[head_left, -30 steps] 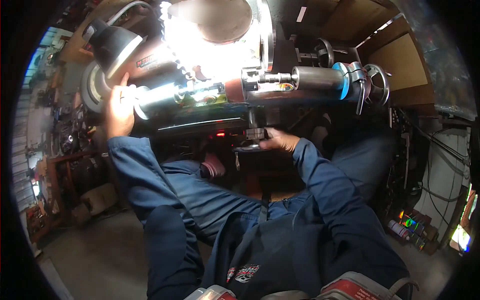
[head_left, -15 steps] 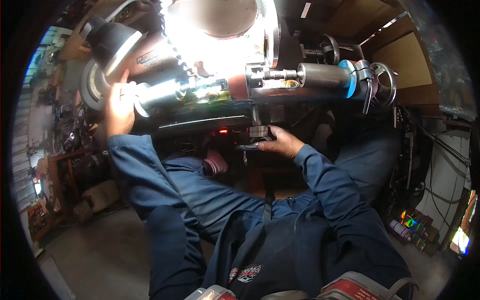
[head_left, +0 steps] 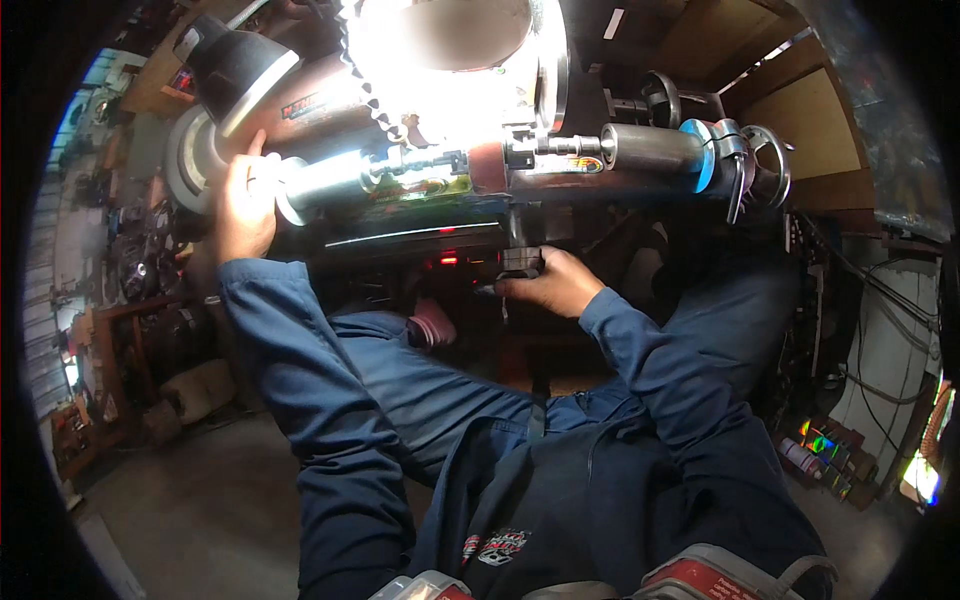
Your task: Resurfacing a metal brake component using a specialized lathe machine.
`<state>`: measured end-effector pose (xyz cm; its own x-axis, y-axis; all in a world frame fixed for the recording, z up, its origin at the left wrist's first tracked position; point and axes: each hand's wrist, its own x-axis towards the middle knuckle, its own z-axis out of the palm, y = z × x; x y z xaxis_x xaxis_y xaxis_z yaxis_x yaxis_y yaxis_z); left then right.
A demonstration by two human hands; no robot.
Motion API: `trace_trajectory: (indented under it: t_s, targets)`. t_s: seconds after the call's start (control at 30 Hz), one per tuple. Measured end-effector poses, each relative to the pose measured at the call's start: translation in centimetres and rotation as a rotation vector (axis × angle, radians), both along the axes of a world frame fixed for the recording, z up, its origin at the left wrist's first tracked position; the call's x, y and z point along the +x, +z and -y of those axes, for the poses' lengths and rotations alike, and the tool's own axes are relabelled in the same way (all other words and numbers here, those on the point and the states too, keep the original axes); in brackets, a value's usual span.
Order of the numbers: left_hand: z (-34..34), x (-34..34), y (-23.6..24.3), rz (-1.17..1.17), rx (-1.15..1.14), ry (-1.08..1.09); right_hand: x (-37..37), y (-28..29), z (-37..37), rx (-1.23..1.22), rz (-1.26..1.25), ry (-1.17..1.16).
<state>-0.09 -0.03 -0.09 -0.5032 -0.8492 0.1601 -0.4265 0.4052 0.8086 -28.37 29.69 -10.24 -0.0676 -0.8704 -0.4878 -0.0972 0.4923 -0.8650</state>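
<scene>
Metal handwheel (head_left: 519,264), gripped below a brown block (head_left: 488,168).

Curled fingers of the right hand (head_left: 562,283) are closed around it; left of the block, the left hand (head_left: 245,210) is placed at a silver cylinder (head_left: 325,185) (one finger raised, but whether anything is gripped cannot be told). A slender shaft (head_left: 565,146) is seen right of the block.

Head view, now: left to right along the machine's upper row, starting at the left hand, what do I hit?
Left hand → bright metal cylinder → lobed shaft → grey steel cylinder → blue ring → metal clamp → end handwheel.
</scene>
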Motion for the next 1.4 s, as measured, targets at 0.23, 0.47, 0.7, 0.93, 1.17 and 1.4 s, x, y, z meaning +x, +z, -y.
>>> trace_trajectory:
  t_s: [0.23,0.47,0.7,0.93,1.17,1.4]
  targets:
    - [-0.5,-0.7,0.2,-0.102,0.009,0.015,0.2,1.9,0.4,0.047,-0.104,0.043]
    - [0.0,-0.8,0.0,-0.050,-0.008,0.034,-0.1,1.1,0.4,0.039,-0.116,0.052]
    - [-1.2,-1.3,0.3,-0.048,-0.065,0.101,0.8,3.2,-3.3,-0.337,-0.789,-0.095]
    - [-1.5,-1.6,0.3,-0.024,-0.211,0.184,-11.0,14.1,-6.3,-0.739,-1.089,-0.658]
    - [-1.7,-1.8,0.8,0.069,-0.342,0.311,-19.1,13.3,-6.5,-0.766,-1.064,-0.223]
    - [-2.0,-2.9,1.4,0.144,-0.280,0.379,-20.4,9.3,-7.1,-0.786,-1.465,-0.285]
